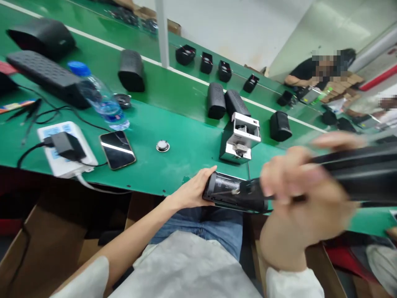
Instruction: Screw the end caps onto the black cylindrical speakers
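My left hand (196, 188) grips the left end of a black speaker housing (221, 199) at the table's near edge, above my lap. An inner part with a silvery mesh look shows through its open face. My right hand (305, 186), smeared by motion, is wrapped round a thick black electric screwdriver (366, 171). Its narrow end points left at the housing; whether the tip touches it I cannot tell. Just beyond stands a black box with a white open-framed top (240, 138). A small round silver speaker driver (163, 145) lies to the left.
On the green table (145, 174) at left are a phone (118, 150), a white power strip (66, 149) with a plugged-in adapter, cables and a water bottle (105, 103). Several black speaker housings (132, 70) stand farther back. Across the table a person (313, 74) sits.
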Motion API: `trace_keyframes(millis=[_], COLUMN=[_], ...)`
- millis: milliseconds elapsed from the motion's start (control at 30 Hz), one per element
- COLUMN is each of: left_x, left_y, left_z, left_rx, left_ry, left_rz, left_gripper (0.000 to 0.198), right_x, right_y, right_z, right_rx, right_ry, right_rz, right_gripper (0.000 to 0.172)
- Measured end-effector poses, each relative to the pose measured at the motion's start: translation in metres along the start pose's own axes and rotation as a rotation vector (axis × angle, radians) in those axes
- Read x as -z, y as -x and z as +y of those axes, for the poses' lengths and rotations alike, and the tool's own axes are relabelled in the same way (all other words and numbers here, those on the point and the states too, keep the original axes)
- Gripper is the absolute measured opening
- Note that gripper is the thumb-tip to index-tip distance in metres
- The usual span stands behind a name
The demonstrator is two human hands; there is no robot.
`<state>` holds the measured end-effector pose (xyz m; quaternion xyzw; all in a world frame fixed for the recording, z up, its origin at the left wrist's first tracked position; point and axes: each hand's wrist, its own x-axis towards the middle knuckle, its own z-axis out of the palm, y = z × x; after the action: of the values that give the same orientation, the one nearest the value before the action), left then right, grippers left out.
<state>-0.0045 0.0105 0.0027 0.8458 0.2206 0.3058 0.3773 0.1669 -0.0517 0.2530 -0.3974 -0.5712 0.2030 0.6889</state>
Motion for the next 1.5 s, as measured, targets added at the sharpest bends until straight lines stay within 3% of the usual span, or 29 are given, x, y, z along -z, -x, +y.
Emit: trace_keyframes(millis=[67, 167, 333, 533, 700, 867, 1033, 1300, 1500], left_x=[0.003, 0.005, 0.006, 0.005, 0.005, 0.004, 0.003, 0.003, 0.004], left_y=[0.0, 0.0, 0.0, 0.0, 0.0, 0.0, 0.001, 0.0, 0.0], left_z=[-0.001, 0.0, 0.002, 0.0, -0.001, -0.003, -0.006, -0.005, -0.006], left_rx=[-0.014, 0.01, 0.04, 0.058, 0.032, 0.021, 0.002, -0.004, -0.004], left_ry=[-0.003, 0.014, -0.005, 0.0, -0.011, -0.027, -0.015, -0.028, -0.015], left_rz=[-0.024, -0.051, -0.052, -0.044, -0.041, -0.037, -0.023, -0.021, -0.018], left_gripper=[0.148, 0.148, 0.148, 0.15, 0.149, 0.151, 0.15, 0.151, 0.147], right_x=[0.015, 0.035, 0.047, 0.044, 0.047, 0.056, 0.062, 0.066, 0.059], right_y=[-0.031, -0.07, -0.096, -0.106, -0.107, -0.1, -0.107, -0.127, -0.125], right_z=[-0.001, 0.025, 0.086, 0.118, 0.126, 0.126, 0.133, 0.157, 0.146], right_rx=[0.129, 0.32, 0.253, 0.174, 0.163, 0.134, 0.241, 0.153, 0.186], right_ry=[-0.03, 0.006, 0.184, 0.164, 0.127, 0.174, 0.187, 0.179, 0.159], right_rz=[0.2, 0.374, 0.308, 0.315, 0.323, 0.276, 0.308, 0.252, 0.213], right_gripper=[0.019, 0.021, 0.041, 0.048, 0.033, 0.033, 0.038, 0.037, 0.035])
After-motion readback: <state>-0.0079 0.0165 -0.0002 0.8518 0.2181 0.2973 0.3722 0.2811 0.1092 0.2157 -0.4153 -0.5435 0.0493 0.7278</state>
